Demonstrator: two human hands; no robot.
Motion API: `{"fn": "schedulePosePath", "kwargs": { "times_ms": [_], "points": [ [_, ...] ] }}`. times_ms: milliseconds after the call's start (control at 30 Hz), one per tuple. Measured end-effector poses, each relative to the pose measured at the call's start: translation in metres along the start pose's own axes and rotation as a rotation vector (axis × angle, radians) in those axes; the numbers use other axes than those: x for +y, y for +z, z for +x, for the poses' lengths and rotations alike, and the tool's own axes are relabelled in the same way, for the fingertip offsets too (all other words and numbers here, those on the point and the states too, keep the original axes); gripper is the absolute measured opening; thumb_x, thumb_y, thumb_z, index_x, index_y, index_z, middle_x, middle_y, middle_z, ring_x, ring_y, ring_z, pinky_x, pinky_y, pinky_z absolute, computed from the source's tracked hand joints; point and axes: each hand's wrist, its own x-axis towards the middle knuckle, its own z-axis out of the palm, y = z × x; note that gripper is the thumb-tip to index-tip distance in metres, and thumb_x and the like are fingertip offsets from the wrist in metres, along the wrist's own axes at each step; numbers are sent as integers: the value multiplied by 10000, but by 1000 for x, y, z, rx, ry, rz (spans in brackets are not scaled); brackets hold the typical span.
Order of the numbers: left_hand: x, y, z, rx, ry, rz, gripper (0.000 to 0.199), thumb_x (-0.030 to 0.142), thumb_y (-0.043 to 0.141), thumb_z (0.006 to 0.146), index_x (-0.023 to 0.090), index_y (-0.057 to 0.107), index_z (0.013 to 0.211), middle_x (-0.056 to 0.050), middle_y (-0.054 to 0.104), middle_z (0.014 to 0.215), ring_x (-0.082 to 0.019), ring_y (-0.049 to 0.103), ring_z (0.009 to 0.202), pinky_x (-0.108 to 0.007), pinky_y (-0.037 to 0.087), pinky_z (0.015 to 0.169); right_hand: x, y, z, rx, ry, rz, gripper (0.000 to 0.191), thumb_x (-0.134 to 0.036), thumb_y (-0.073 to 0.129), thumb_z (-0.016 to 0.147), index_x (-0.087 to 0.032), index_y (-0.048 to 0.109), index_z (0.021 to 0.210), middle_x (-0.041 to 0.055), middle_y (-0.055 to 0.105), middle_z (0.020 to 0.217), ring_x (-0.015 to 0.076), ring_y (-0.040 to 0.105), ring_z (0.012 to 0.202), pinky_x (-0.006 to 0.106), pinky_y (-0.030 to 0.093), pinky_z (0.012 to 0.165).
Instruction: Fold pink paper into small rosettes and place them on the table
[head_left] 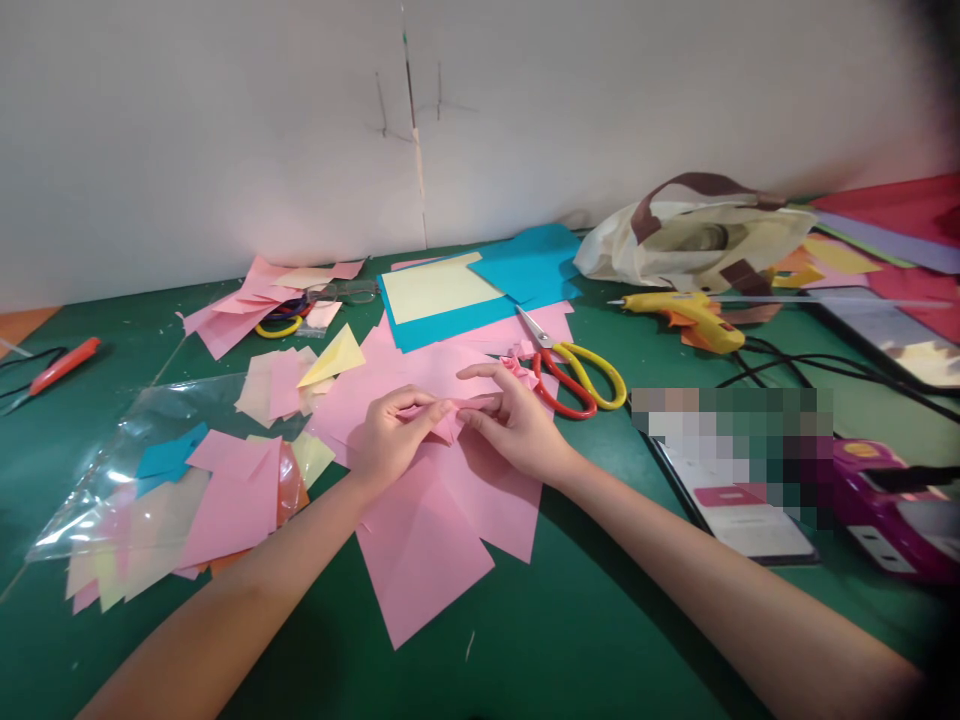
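Together, both hands' (390,435) (517,425) grip on a small creased pink paper fold (452,420).

Bare green mat (585,640) near — scissors (577,375), glue gun (686,315) crowd right.

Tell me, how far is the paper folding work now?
Done, apparently: a small folded pink piece lies beside the scissors. In hand: the left hand and right hand pinch a small pink paper between them, partly folded. Left: many flat pink squares under the hands, and more coloured sheets in the plastic bag, unfolded.
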Motion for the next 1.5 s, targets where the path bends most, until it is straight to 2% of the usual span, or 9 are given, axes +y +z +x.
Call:
{"fn": "schedulePosePath", "kwargs": {
  "times_ms": [167, 400, 533, 733, 900, 1000, 1133, 1300, 1500],
  "points": [
    [1, 2, 0, -24, -89, -40, 105, 280, 752, 668, 194, 714, 713, -35, 717, 754, -189, 664, 704, -295, 548, 621, 2, 1, 0, 105, -18, 26, 268, -188, 590, 817, -233, 492, 1063, -21, 648, 684, 170, 694, 625, 251, 492, 474],
    [-3, 3, 1, -25, -128, 29, 157, 287, 764, 653, 176, 718, 755, -59, 740, 761, -216, 691, 716, -345, 563, 690, 6, 1, 0, 184, -101, -33, 282, -249, 631, 809, -224, 592, 1087, 57, 671, 1066, 185, 715, 795, 316, 585, 695],
    [-5, 3, 1, -49, -89, 19, 128, 266, 737, 684, 171, 707, 765, -69, 744, 794, -216, 698, 757, -347, 566, 720, 3, -1, 1, 157, -95, -111, 208, -281, 669, 791, -223, 688, 990, 57, 721, 1003, 214, 695, 885, 377, 570, 807],
    [-4, 3, -1, -97, -64, 58, 57, 224, 712, 696, 180, 710, 733, -55, 740, 774, -205, 692, 743, -324, 565, 677, -1, 0, 0, 117, -217, -119, 77, -241, 656, 814, -236, 730, 791, 26, 719, 778, 175, 657, 753, 340, 546, 706],
    [-7, 0, 1, -49, -46, 82, 62, 242, 718, 686, 182, 715, 701, -51, 729, 738, -210, 682, 724, -318, 550, 657, -1, 1, -1, 81, -406, -245, 97, -198, 641, 829, -254, 719, 814, 38, 717, 923, 198, 621, 901, 393, 501, 823],
    [-9, -1, 3, -5, -52, 12, 131, 211, 727, 669, 179, 730, 796, -70, 749, 875, -222, 691, 824, -340, 554, 758, 2, -1, -1, 90, -496, -366, 87, -231, 657, 824, -263, 738, 816, 53, 651, 959, 198, 588, 895, 377, 494, 789],
    [-13, -2, 4, 14, -85, -122, 294, 223, 719, 670, 169, 718, 959, -87, 742, 992, -243, 690, 897, -364, 560, 792, 6, -4, -1, 111, -555, -512, 161, -222, 587, 875, -275, 739, 867, 36, 572, 830, 168, 556, 776, 323, 487, 682],
    [-15, -5, 2, -108, -75, -255, 591, 202, 651, 739, 247, 522, 1313, -68, 723, 1079, -210, 691, 912, -313, 550, 801, 11, -4, 0, 174, -597, -628, 217, -153, 510, 909, -225, 710, 957, 46, 582, 815, 167, 556, 763, 316, 496, 660],
    [-18, -6, 4, -96, -118, -253, 578, 325, 689, 748, 232, 526, 1295, -95, 733, 1032, -223, 697, 888, -321, 553, 776, 11, 1, 0, 103, -688, -623, 341, -78, 385, 927, -226, 678, 1015, 73, 646, 917, 179, 596, 857, 333, 532, 716]
  ]
}}
